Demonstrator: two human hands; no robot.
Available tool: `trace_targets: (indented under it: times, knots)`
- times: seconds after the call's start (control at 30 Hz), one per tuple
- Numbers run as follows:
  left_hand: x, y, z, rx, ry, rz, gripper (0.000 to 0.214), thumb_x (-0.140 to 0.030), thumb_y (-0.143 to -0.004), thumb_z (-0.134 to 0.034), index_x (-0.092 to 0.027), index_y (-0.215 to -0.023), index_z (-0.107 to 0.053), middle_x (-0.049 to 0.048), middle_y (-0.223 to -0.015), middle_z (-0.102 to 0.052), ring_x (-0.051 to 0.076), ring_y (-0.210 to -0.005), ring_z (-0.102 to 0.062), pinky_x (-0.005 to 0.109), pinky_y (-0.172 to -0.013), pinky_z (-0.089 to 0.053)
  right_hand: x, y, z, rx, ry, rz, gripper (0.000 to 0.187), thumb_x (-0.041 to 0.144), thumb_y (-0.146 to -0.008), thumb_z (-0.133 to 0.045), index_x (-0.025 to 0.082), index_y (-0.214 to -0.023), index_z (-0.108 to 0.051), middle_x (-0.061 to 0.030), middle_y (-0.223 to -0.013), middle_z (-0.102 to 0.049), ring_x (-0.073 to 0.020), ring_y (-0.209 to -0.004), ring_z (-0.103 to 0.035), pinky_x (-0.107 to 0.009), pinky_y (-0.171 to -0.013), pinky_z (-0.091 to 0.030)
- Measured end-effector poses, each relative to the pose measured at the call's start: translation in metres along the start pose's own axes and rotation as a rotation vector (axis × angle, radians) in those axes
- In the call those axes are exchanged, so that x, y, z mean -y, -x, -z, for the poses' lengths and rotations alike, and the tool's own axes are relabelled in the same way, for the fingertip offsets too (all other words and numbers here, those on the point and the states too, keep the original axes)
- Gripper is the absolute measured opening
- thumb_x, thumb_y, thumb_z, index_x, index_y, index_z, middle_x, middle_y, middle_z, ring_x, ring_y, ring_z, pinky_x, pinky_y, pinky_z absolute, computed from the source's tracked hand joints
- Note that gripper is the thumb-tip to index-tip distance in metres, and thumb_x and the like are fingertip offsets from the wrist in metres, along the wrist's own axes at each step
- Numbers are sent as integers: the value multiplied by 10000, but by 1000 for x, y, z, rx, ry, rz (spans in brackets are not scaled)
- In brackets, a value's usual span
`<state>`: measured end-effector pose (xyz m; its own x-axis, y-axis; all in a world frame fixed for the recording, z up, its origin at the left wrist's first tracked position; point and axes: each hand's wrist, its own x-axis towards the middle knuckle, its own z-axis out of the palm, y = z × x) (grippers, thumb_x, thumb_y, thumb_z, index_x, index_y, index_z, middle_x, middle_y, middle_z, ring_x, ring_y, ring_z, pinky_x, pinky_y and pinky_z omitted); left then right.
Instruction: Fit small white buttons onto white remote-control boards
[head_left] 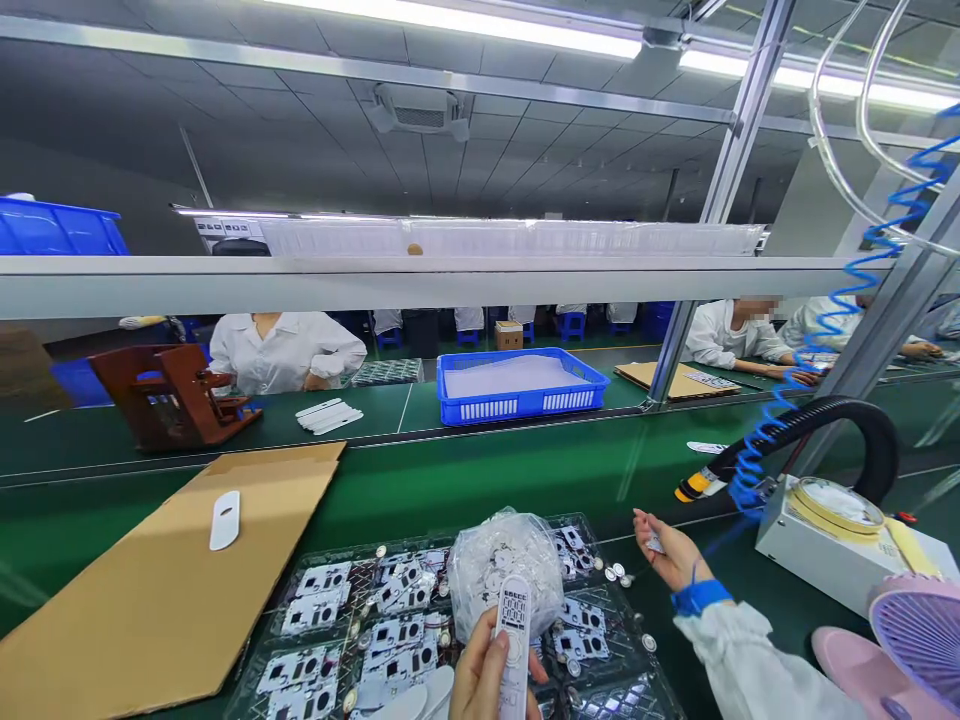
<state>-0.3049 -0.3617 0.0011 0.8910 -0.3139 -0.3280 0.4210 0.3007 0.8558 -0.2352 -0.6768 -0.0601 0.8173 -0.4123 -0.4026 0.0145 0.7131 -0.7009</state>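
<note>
My left hand (484, 672) grips a white remote-control shell (514, 640) upright near the bottom middle, above a clear tray (262, 650) of small circuit boards. A clear bag of small white parts (504, 560) lies on that tray just behind the shell. My right hand (667, 550), wearing a blue wrist strap, hovers palm-up to the right of the tray, pinching a small flat white piece (655, 544) between the fingers. Small round metal discs (616, 572) lie on the green mat between the tray and that hand.
A cardboard sheet (150, 590) with a white oblong cover (224, 519) lies at left. A blue basket (521, 385) and a brown fixture (169, 392) sit across the belt. At right are a white box with tape roll (836, 520), black hose, blue coiled tube, pink fan (919, 630). Co-workers in white sit opposite.
</note>
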Motion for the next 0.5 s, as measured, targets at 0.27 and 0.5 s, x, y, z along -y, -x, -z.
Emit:
trace_targets:
  times: [0.27, 0.5]
  knots:
    - [9, -4, 3, 21, 2, -74, 562, -492, -763, -499, -118, -1155, -350, 54, -601, -648, 62, -347, -463, 168, -357, -267, 29, 0, -11, 45, -133, -99, 327, 177, -960, -187, 99, -892, -498, 42, -586, -394, -26, -398, -377, -103, -345, -339]
    - [18, -9, 14, 249, 150, -71, 887, -146, -544, -544, -99, -1333, -141, 96, -888, -671, 168, -572, -613, 261, -506, -430, -24, 126, -82, 494, 266, 22, 278, 231, -781, -649, 143, -1040, -599, -26, -807, -593, -108, -753, -557, -210, -704, -465]
